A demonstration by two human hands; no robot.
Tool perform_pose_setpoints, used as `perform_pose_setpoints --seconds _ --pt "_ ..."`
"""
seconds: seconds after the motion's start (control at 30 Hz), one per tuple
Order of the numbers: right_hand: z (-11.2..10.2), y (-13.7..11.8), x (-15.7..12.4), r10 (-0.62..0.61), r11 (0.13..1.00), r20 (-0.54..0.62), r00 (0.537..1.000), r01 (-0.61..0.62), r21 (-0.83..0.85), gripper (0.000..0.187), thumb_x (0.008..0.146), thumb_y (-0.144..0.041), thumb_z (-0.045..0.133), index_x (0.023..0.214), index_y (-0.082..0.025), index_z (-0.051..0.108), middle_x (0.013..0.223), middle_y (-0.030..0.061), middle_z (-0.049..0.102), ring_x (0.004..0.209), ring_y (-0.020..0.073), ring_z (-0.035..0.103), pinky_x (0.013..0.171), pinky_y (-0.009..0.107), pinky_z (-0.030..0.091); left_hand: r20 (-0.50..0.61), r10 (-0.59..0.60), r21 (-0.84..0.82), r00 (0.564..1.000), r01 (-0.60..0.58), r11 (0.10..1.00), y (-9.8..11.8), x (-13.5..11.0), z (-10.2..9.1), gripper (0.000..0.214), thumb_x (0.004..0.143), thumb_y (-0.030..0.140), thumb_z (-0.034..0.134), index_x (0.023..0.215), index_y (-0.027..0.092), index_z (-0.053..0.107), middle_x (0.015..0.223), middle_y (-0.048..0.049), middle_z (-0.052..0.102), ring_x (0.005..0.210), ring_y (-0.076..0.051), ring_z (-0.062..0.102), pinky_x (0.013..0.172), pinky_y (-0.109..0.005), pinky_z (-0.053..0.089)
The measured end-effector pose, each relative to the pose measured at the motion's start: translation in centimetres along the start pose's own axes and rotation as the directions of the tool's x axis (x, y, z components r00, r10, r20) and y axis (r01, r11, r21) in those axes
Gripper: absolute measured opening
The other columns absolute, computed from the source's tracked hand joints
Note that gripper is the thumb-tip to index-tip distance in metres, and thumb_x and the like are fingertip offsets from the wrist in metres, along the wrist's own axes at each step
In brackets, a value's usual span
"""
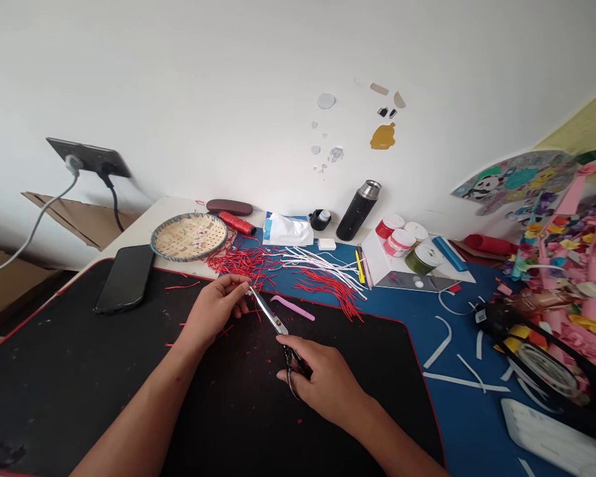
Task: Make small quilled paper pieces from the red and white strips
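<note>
The left hand (217, 306) lies out over the black mat (79, 371), palm down. Its thumb and forefinger are pinched together on a small bit (247, 289) that is too small to make out, while the other fingers are curled loosely beneath. That pinch sits right at the tip of the scissors (273, 321), at the near edge of the scattered red strips (243, 262). The right hand (325, 384) is closed around the scissors' dark handles with fingers through the loops, and it rests low on the mat with the knuckles up. The blades run from it up and to the left towards the left hand's fingertips. They lie close together, and whether they are slightly parted cannot be told. Both forearms come in from the bottom edge and converge towards the middle of the surface, the left reaching further forward than the right. A pink tool (293, 309) lies on the mat just beyond the blades, apart from both hands. A second bunch of red strips and some white strips (322, 262) spread over the blue mat (457, 411) behind it. To the left, a phone (125, 278) lies face down by a woven basket (189, 236), well apart from the hands.
</note>
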State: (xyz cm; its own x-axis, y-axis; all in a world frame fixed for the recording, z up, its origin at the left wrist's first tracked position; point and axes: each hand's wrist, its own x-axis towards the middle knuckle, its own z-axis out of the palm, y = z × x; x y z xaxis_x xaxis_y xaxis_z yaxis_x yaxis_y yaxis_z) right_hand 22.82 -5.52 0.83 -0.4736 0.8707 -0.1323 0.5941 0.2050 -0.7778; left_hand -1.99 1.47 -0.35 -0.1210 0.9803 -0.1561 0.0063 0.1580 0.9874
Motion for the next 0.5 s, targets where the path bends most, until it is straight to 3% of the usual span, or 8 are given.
perform_pose_setpoints --seconds 0.17,0.5 --pt "0.03 0.25 -0.12 0.002 1.0 -0.008 1.0 -0.002 -0.014 0.053 0.088 -0.026 0.074 0.14 -0.035 0.067 0.096 -0.0002 0.076 0.083 0.0186 0.069 0.081 0.028 0.052 0.024 -0.011 -0.033 1.0 0.012 0.999 0.44 -0.16 0.13 0.044 0.072 0.053 0.082 0.097 0.019 0.073 0.067 -0.0019 0.072 0.059 -0.02 0.069 0.054 -0.03 0.055" --pt "-0.03 0.1 -0.29 -0.008 0.999 0.016 1.0 0.009 -0.044 0.054 0.088 -0.025 0.075 0.141 -0.033 0.067 0.091 -0.0011 0.072 0.081 0.0179 0.068 0.079 0.028 0.05 0.036 0.007 0.016 0.999 -0.007 1.0 -0.26 0.04 0.25 0.044 0.073 0.052 0.08 0.098 0.019 0.069 0.068 -0.0013 0.072 0.059 -0.02 0.068 0.055 -0.031 0.057"
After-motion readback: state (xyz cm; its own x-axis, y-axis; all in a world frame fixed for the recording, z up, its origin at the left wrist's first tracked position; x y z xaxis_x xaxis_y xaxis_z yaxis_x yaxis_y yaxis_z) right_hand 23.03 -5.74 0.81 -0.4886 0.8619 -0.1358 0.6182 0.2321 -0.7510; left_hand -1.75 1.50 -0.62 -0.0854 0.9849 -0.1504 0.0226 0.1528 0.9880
